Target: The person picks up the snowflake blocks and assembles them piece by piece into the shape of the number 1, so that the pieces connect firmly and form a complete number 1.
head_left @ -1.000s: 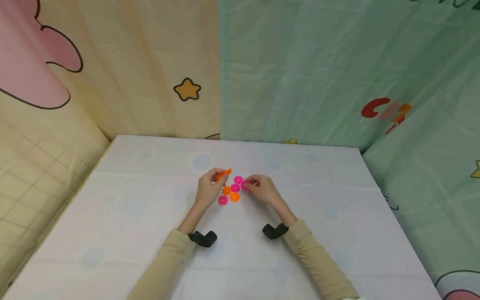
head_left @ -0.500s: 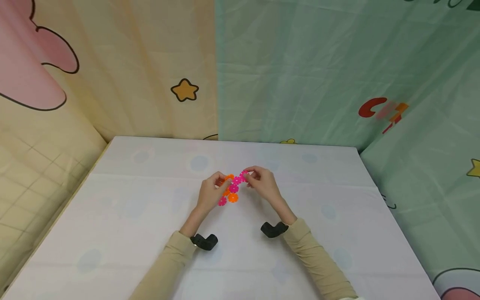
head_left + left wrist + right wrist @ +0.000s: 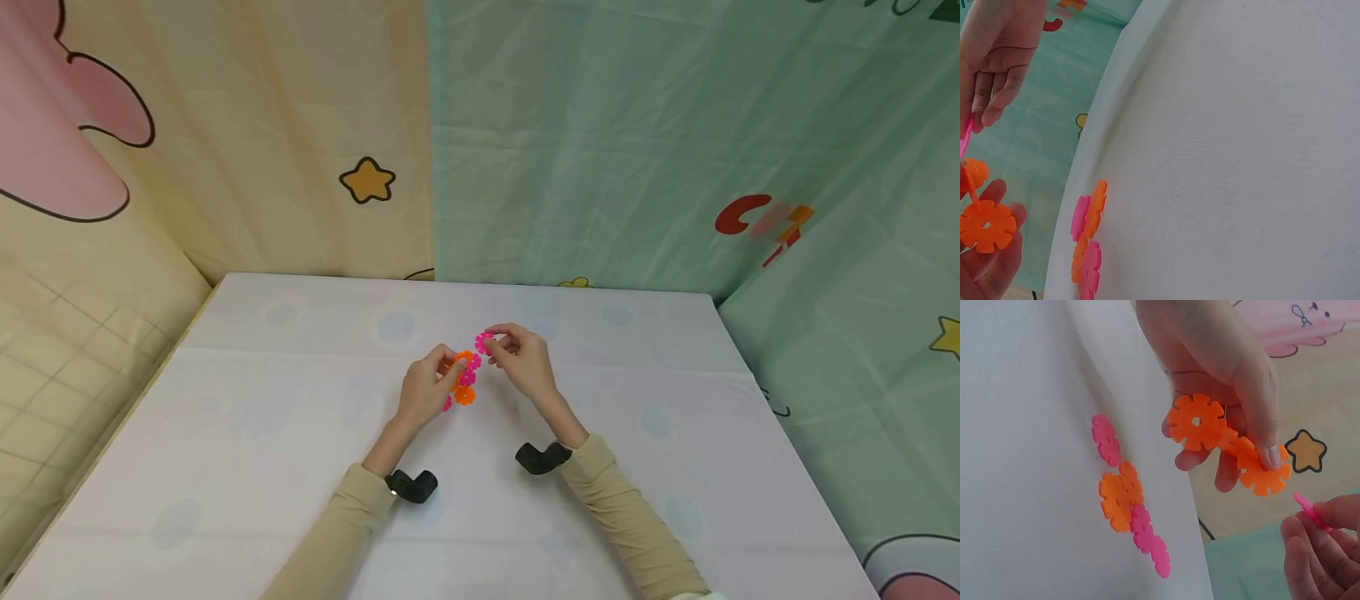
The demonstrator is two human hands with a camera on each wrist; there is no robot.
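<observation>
My left hand [image 3: 426,387] grips a short chain of orange notched snowflake discs [image 3: 1207,434], two facing flat and one edge-on between them. Between thumb and fingers, my right hand [image 3: 527,365] pinches one pink snowflake disc [image 3: 483,342], held just off the chain's end and apart from it. Below the hands, loose discs lie on the white table: a pink disc [image 3: 1105,440], two orange discs, one nearer [image 3: 1113,503], and two more pink discs, one of them [image 3: 1142,530] touching the orange pair. In the head view, my left fingers partly cover the chain and some loose discs.
The white cloth-covered table [image 3: 300,500] reaches back to printed curtains, one cream [image 3: 300,100] and one green [image 3: 600,150]. Black wrist mounts sit on the left wrist [image 3: 412,486] and right wrist [image 3: 542,458].
My right hand has lifted a pink disc from beside the loose ones and moved it up and slightly left. My left hand has shifted a little right and down with the orange chain.
</observation>
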